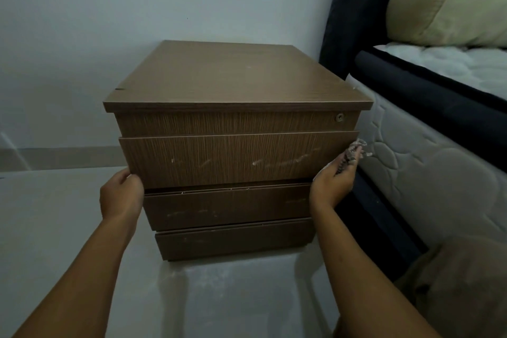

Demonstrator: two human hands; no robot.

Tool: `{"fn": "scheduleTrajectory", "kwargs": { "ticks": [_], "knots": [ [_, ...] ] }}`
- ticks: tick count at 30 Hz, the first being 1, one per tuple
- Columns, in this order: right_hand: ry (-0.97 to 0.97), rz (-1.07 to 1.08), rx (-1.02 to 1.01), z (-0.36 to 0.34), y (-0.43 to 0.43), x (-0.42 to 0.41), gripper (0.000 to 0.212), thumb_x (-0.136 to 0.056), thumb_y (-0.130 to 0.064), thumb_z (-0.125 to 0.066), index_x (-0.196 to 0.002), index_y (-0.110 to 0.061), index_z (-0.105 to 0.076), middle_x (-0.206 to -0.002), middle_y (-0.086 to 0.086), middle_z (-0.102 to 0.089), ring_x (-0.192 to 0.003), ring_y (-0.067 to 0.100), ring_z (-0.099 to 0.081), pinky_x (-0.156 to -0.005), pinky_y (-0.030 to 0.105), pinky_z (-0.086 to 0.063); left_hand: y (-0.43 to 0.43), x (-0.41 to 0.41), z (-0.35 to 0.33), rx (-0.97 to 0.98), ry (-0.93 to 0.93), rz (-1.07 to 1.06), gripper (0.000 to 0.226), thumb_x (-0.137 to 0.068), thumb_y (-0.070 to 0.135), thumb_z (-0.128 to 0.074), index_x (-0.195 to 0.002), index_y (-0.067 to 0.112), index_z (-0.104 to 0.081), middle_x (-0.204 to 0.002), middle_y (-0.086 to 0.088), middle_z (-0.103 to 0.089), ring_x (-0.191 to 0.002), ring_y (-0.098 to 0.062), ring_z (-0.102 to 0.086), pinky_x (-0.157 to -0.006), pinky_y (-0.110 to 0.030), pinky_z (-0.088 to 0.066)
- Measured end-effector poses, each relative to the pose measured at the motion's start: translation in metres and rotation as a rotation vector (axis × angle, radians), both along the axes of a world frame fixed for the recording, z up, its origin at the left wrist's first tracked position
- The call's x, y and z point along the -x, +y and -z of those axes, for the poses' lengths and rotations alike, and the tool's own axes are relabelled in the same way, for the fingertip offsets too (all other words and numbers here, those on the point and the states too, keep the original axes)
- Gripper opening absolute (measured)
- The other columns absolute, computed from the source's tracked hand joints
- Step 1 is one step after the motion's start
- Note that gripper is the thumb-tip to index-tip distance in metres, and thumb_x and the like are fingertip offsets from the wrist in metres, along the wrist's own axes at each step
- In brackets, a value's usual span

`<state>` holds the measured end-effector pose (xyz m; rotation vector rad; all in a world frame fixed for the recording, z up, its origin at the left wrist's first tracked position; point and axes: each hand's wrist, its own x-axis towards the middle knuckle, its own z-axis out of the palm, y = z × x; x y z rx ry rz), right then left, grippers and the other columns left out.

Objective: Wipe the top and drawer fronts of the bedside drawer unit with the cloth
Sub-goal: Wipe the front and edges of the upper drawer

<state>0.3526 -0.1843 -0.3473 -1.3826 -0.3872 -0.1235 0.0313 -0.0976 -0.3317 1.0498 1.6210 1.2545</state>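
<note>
The brown wood-grain drawer unit stands on the floor against the wall, with several drawer fronts below a bare top. The second drawer front sticks out from the others and carries pale scuff marks. My left hand grips that drawer's lower left edge. At the drawer's right edge my right hand holds a crumpled patterned cloth, which pokes out above the fingers. A small round lock sits at the right of the top drawer front.
A bed with a dark frame and a quilted white mattress stands close on the right, a pale green pillow on it. The grey wall is right behind the unit. Pale floor spreads left and in front.
</note>
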Motion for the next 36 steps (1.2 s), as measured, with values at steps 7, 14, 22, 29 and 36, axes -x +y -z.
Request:
{"fn": "scheduleTrajectory", "kwargs": {
  "ticks": [7, 14, 22, 29, 36],
  "knots": [
    [-0.056, -0.03, 0.091, 0.004, 0.003, 0.024, 0.054, -0.101, -0.007, -0.039, -0.153, -0.02, -0.027, -0.161, 0.007, -0.021, -0.149, 0.018, -0.011, -0.119, 0.028, -0.015, -0.001, 0.005, -0.002, 0.0, -0.028, 0.011, 0.037, -0.09, 0.017, -0.046, -0.12, 0.025, -0.066, -0.119, 0.001, -0.066, -0.11, -0.024, -0.061, -0.098, -0.047, -0.049],
    [-0.17, -0.134, 0.151, 0.02, 0.012, 0.058, 0.066, -0.094, 0.002, -0.041, -0.153, -0.022, -0.023, -0.163, 0.006, -0.008, -0.15, 0.017, 0.0, -0.12, 0.049, -0.016, -0.005, 0.008, -0.006, 0.023, -0.052, 0.041, 0.038, -0.091, 0.017, -0.047, -0.124, 0.026, -0.064, -0.122, 0.0, -0.066, -0.11, -0.023, -0.062, -0.098, -0.046, -0.05],
    [-0.246, -0.19, 0.189, 0.027, 0.021, 0.097, 0.073, -0.09, 0.008, -0.043, -0.153, -0.022, -0.021, -0.163, 0.005, -0.006, -0.15, 0.017, 0.005, -0.122, 0.041, -0.004, -0.007, 0.015, -0.01, 0.007, -0.054, 0.101, 0.04, -0.092, 0.012, -0.044, -0.121, 0.032, -0.063, -0.117, 0.002, -0.067, -0.105, -0.021, -0.063, -0.095, -0.042, -0.051],
    [-0.309, -0.263, 0.199, 0.03, 0.032, 0.139, 0.072, -0.091, 0.006, -0.046, -0.153, -0.021, -0.02, -0.162, 0.005, -0.004, -0.15, 0.017, 0.008, -0.117, 0.014, 0.004, -0.006, 0.022, -0.019, 0.007, -0.04, 0.163, 0.029, -0.097, 0.011, -0.044, -0.109, 0.029, -0.062, -0.114, -0.004, -0.064, -0.104, -0.023, -0.062, -0.089, -0.037, -0.051],
    [-0.418, -0.411, 0.22, 0.031, 0.043, 0.194, 0.082, -0.086, 0.008, -0.048, -0.152, -0.025, -0.013, -0.16, -0.003, 0.001, -0.15, 0.019, 0.01, -0.119, 0.057, -0.011, -0.004, 0.034, -0.037, 0.056, 0.071, 0.268, 0.033, -0.1, 0.009, -0.037, -0.124, 0.007, -0.06, -0.111, -0.005, -0.062, -0.104, -0.018, -0.059, -0.087, -0.032, -0.048]
  ]
}}
